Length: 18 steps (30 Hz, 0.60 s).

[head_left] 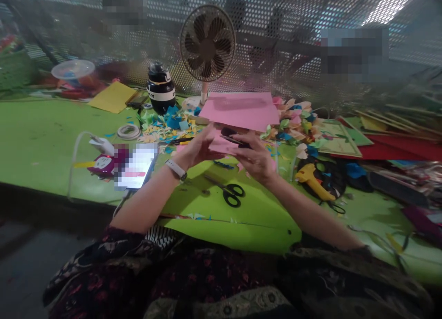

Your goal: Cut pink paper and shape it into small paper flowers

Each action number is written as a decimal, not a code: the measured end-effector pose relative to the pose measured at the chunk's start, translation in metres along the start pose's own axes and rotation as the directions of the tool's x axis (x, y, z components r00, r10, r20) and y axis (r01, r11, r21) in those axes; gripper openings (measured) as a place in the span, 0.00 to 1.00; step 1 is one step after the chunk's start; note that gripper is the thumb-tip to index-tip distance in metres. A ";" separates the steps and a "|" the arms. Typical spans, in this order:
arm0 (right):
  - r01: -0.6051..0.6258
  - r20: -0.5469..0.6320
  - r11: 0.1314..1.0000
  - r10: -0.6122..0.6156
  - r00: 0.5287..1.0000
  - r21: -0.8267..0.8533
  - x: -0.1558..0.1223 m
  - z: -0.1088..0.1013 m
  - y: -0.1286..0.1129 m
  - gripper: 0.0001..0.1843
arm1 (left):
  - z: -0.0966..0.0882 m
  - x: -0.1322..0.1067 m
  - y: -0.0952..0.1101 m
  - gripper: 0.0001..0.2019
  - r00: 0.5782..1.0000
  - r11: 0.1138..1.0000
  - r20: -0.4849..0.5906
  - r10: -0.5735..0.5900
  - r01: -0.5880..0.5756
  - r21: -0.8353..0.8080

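Note:
My left hand (200,148), with a pale watch strap on its wrist, grips a small piece of pink paper (221,144) over the middle of the green table. Closed around a small black stapler-like tool (235,137), my right hand (256,160) meets the paper from the right; its exact kind is hard to make out. Just beyond both hands lies a large pink sheet (241,109). Black-handled scissors (233,194) rest on the table below the hands, touched by neither.
A lit phone (138,165) and a cabled charger (103,146) lie left. Behind stand a dark bottle (161,89) and a fan (207,45). Paper scraps (155,125) and paper flowers (293,116) spread around the pink sheet. At right sits a yellow glue gun (316,181).

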State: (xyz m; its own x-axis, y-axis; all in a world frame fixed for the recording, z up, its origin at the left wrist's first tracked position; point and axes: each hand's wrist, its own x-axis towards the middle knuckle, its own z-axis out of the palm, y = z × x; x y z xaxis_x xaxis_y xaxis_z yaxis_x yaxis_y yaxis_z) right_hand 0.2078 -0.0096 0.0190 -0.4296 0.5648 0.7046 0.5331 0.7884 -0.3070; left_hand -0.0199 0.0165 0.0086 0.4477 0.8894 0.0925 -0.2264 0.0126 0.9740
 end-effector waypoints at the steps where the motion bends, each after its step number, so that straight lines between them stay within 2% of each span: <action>1: 0.017 0.027 1.000 -0.016 0.999 -0.015 -0.006 -0.001 -0.002 0.09 | 0.005 0.000 -0.004 0.25 0.999 0.999 -0.019 0.048 -0.048 0.025; 3: 0.033 0.024 0.999 -0.032 0.999 -0.017 -0.013 -0.001 -0.003 0.09 | 0.014 -0.001 -0.012 0.17 0.990 0.997 -0.120 0.074 -0.072 0.017; 6: 0.017 -0.031 0.999 -0.016 0.999 0.036 -0.016 0.003 -0.005 0.07 | 0.025 -0.005 -0.018 0.10 0.990 0.982 -0.136 -0.038 0.012 -0.190; 10: -0.160 -0.138 0.965 0.191 0.972 0.208 -0.012 0.014 -0.005 0.08 | 0.037 -0.011 -0.014 0.09 0.989 0.917 -0.094 -0.111 0.065 -0.393; 12: -0.255 -0.156 0.905 0.322 0.934 0.341 -0.012 0.021 -0.005 0.14 | 0.041 -0.012 -0.012 0.11 0.989 0.897 -0.075 -0.128 0.083 -0.434; 15: -0.369 -0.091 0.777 0.476 0.875 0.511 -0.014 0.028 -0.006 0.22 | 0.044 -0.014 -0.010 0.16 0.995 0.897 -0.039 -0.096 0.070 -0.437; 18: -0.428 -0.044 0.694 0.551 0.834 0.579 -0.013 0.029 -0.009 0.25 | 0.045 -0.016 -0.011 0.17 0.999 0.932 -0.019 -0.029 0.021 -0.362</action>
State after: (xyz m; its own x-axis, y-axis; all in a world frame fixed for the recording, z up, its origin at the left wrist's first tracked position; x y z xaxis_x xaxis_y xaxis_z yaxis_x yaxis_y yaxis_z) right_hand 0.1880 -0.0174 -0.0060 -0.0328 0.8942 0.4464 0.1320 0.4466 -0.8849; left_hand 0.0148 -0.0186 0.0057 0.4379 0.8970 0.0601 -0.5148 0.1953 0.8348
